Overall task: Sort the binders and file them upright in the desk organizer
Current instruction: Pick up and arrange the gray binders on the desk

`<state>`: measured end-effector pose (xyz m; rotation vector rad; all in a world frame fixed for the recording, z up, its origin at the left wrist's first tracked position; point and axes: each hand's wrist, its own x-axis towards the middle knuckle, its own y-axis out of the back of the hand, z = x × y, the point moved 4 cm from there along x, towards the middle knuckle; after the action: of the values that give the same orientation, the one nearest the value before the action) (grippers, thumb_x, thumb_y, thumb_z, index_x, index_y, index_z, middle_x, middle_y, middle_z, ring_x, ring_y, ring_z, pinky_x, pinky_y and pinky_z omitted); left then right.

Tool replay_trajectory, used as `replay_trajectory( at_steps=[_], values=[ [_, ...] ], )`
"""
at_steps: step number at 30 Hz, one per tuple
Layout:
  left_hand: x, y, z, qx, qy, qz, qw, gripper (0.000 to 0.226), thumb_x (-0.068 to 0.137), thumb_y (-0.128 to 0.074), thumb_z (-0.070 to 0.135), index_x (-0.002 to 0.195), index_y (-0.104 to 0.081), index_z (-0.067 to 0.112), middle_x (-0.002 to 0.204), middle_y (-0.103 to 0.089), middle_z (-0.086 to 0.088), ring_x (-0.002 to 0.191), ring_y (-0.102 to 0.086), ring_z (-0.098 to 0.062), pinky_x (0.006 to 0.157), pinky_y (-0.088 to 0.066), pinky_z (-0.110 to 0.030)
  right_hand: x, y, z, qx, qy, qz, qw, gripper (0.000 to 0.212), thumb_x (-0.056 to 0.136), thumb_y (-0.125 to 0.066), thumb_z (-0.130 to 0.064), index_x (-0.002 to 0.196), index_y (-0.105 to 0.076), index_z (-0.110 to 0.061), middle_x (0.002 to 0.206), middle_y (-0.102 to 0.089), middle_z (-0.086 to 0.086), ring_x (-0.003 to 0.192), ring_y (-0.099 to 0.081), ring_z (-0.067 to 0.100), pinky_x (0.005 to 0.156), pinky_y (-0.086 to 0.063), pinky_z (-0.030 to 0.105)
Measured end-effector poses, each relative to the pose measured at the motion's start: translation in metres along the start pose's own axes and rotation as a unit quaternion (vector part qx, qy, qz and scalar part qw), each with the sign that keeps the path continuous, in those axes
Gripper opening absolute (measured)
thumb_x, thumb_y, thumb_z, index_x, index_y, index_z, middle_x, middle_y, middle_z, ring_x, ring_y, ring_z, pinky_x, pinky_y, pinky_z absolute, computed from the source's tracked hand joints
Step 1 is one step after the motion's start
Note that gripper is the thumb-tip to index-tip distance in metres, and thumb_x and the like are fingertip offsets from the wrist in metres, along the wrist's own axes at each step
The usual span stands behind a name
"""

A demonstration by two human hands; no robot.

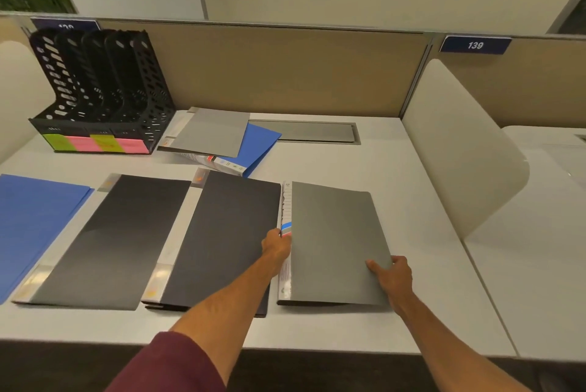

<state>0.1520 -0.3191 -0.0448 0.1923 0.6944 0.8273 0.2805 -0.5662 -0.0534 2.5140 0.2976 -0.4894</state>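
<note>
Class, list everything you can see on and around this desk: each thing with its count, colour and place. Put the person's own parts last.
Desk organizer: one, black, far left, empty.
Sticky labels: four, green and pink, on organizer's front.
Grey binders: two, one near right, one atop far blue binder.
Black binders: two, near centre and left of it.
Blue binders: two, near left, far centre.
Number sign: one, blue, on partition.
Left hand: on grey binder's spine.
Right hand: gripping its right edge.

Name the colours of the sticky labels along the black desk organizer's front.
Alternating yellow-green and pink sticky labels, head view.
</note>
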Motion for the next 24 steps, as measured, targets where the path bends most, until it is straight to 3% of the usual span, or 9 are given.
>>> replay_trajectory(
  at_steps=[5,11,13,17,24],
  values=[
    [0.001,-0.001,0.000,0.033,-0.014,0.000,0.999,0.022,0.096,-0.049,0.021,0.115,-0.054,0.010,0.102,-0.059,-0.005,0.074,-0.056,-0.013,0.056,-0.043,-0.021,-0.003,0.001,-0.002,-0.154,-0.033,0.033,0.987,0.064,0.080,-0.071,-0.043,0.128,-0.049,-0.006,0.128,-0.047,0.018,0.119,-0.045,0.038,0.097,-0.040,0.054],
    [0.003,0.006,0.011,0.056,-0.057,-0.002,0.997,0.023,0.096,-0.050,0.017,0.117,-0.053,0.010,0.121,-0.059,-0.008,0.085,-0.058,-0.017,0.065,-0.047,-0.023,-0.006,-0.007,-0.018,-0.250,0.001,0.052,0.967,0.060,0.085,-0.063,-0.045,0.129,-0.046,-0.008,0.131,-0.040,0.017,0.123,-0.037,0.036,0.101,-0.031,0.051],
    [0.004,0.014,0.017,0.061,-0.071,-0.004,0.996,0.025,0.096,-0.052,0.017,0.120,-0.053,0.009,0.126,-0.058,-0.010,0.090,-0.060,-0.018,0.071,-0.051,-0.026,-0.007,-0.014,-0.029,-0.267,0.039,0.053,0.962,0.061,0.086,-0.062,-0.046,0.132,-0.043,-0.009,0.132,-0.040,0.017,0.123,-0.036,0.035,0.101,-0.030,0.051],
    [0.005,0.042,0.032,0.119,-0.098,0.009,0.988,0.054,0.095,-0.056,0.023,0.143,-0.035,0.011,0.146,-0.041,-0.011,0.130,-0.046,-0.027,0.102,-0.044,-0.040,-0.008,-0.037,-0.065,-0.295,0.125,0.041,0.946,0.058,0.089,-0.056,-0.049,0.134,-0.043,-0.014,0.134,-0.040,0.014,0.124,-0.037,0.032,0.102,-0.029,0.049],
    [0.025,0.130,0.059,0.205,-0.174,0.109,0.957,0.059,0.093,-0.057,0.032,0.143,-0.034,0.011,0.151,-0.033,-0.009,0.139,-0.031,-0.027,0.109,-0.035,-0.040,-0.025,-0.104,-0.147,-0.303,0.250,0.029,0.919,0.061,0.088,-0.052,-0.056,0.133,-0.045,-0.015,0.134,-0.044,0.012,0.124,-0.040,0.029,0.100,-0.031,0.048]
  ],
)
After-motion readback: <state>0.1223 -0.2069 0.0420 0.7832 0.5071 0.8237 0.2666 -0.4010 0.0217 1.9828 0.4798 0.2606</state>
